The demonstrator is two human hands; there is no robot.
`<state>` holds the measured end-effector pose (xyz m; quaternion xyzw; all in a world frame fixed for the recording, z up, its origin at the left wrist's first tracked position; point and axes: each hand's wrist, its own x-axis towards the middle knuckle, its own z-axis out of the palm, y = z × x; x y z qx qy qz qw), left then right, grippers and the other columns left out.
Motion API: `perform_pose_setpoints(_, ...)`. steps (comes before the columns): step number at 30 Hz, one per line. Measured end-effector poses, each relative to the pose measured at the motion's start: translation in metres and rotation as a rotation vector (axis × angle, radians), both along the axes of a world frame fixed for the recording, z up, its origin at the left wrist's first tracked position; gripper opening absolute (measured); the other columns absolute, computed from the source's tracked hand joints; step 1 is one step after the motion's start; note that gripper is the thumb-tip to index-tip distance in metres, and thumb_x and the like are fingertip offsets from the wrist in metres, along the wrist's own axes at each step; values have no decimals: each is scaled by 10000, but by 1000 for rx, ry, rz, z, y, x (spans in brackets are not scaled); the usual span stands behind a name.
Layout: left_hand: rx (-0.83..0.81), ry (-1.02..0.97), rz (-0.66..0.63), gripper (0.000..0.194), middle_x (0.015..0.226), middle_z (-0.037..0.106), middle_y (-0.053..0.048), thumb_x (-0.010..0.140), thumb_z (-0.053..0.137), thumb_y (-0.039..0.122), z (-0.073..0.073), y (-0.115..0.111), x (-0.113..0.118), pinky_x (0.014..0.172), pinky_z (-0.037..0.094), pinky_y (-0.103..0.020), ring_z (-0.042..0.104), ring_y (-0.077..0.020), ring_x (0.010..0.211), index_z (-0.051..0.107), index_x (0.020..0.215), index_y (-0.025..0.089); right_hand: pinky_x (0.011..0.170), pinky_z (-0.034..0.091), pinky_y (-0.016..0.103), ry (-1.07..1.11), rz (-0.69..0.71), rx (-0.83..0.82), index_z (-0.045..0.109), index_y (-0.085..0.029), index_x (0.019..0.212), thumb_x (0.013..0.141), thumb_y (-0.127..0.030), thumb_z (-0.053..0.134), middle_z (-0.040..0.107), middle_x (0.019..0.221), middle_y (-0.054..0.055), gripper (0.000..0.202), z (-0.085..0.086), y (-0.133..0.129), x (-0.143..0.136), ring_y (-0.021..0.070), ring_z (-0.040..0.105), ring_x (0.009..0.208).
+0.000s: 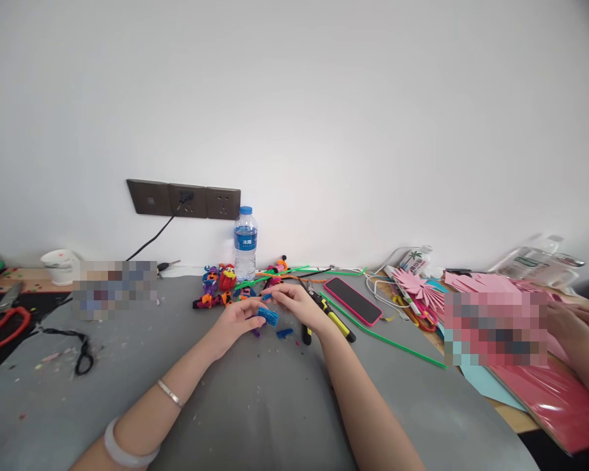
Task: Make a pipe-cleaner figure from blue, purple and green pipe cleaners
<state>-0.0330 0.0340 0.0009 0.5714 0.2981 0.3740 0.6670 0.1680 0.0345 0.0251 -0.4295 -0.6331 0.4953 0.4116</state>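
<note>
Mostly, a white wall (353, 124) fills the upper half of the frame, and a grey mat (152, 386) spreads across the lower half. At the lower right lies a glossy red folder (564, 409), with another person's hand (572, 324) above it at the right edge. A dark socket panel (223, 204) sits on the wall left of centre, just beside a blue-capped water bottle (246, 265). Right of centre rest a pink-cased smartphone (354, 302) and yellow-and-black pliers (344, 328), near a long green pipe cleaner (402, 349). Small multicoloured figures (226, 278) cluster left of centre, beyond the hands.

The left hand (239, 320), in the middle of the frame, pinches a blue fuzzy bundle (269, 317) between thumb and fingers; most of it juts rightward past the fingertips. The right hand (297, 305) has its fingertips closed about a smaller blue piece (266, 297), just above the bundle; whether the two touch, I cannot tell. A loose blue scrap (284, 333) lies on the mat, just below and right of the bundle.
</note>
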Motion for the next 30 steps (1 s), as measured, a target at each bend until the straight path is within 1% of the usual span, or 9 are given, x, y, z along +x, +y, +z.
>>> perform_pose_setpoints(3, -3, -8, -14, 264, 1103, 697, -93, 720, 758, 338, -1, 0, 0, 758, 493, -288, 625, -206, 944, 710, 927, 182, 529, 322, 231, 78, 40, -6, 619, -182, 894, 821, -448, 651, 612, 739, 8, 278, 4, -3, -2, 112, 483, 598)
perform_pose_setpoints(5, 0, -3, -22, 274, 1042, 706, -86, 716, 761, 344, -1, 0, 1, 710, 481, -270, 618, -189, 881, 707, 925, 176, 551, 355, 231, 114, 49, -16, 569, -188, 856, 800, -417, 685, 600, 715, -6, 263, 4, -4, -3, 116, 517, 613)
perform_pose_setpoints(7, -6, 4, -33, 278, 1004, 709, -84, 707, 768, 351, 0, 0, 1, 675, 470, -263, 610, -177, 831, 705, 909, 171, 581, 388, 240, 97, 69, -16, 547, -184, 814, 799, -398, 689, 597, 695, -10, 257, 4, -4, -2, 119, 535, 616)
perform_pose_setpoints(12, -28, -5, -49, 287, 949, 697, -65, 709, 767, 362, 3, -2, 2, 671, 466, -267, 609, -170, 808, 682, 911, 176, 650, 449, 272, 30, 85, 20, 568, -173, 786, 814, -378, 671, 626, 708, 9, 232, 4, -3, 0, 133, 566, 641)
perform_pose_setpoints(18, -10, 42, -52, 261, 863, 689, -50, 727, 755, 345, 3, -2, 3, 652, 449, -249, 574, -144, 737, 693, 909, 168, 652, 459, 283, 23, 96, 20, 627, -164, 774, 796, -369, 691, 650, 697, 19, 216, 4, -3, 1, 143, 589, 638)
perform_pose_setpoints(22, -4, 55, -36, 253, 906, 700, -61, 735, 749, 341, 2, -1, 1, 676, 470, -259, 590, -158, 767, 707, 921, 175, 581, 411, 262, 23, 11, 28, 687, -159, 839, 790, -404, 692, 671, 710, 34, 251, 5, -2, 5, 137, 562, 613)
perform_pose_setpoints(26, 5, 19, 9, 278, 930, 706, -74, 734, 757, 351, -1, 1, 1, 692, 487, -262, 612, -170, 806, 718, 948, 178, 570, 395, 265, 86, -162, 82, 668, -175, 843, 791, -449, 673, 663, 705, 29, 279, 4, 3, 14, 139, 542, 607)
perform_pose_setpoints(28, 2, -6, 55, 299, 916, 707, -76, 720, 769, 366, -2, 2, 1, 687, 493, -266, 614, -169, 787, 724, 944, 173, 552, 384, 270, 111, -282, 97, 631, -186, 836, 780, -472, 666, 608, 613, -2, 293, 0, 6, 20, 139, 515, 555)
perform_pose_setpoints(30, 5, -19, 96, 314, 912, 706, -76, 710, 776, 375, -3, 3, 1, 680, 499, -269, 612, -165, 765, 729, 943, 170, 514, 353, 272, 62, -397, 101, 602, -197, 844, 790, -465, 640, 510, 496, -47, 276, -4, 9, 26, 127, 436, 459)
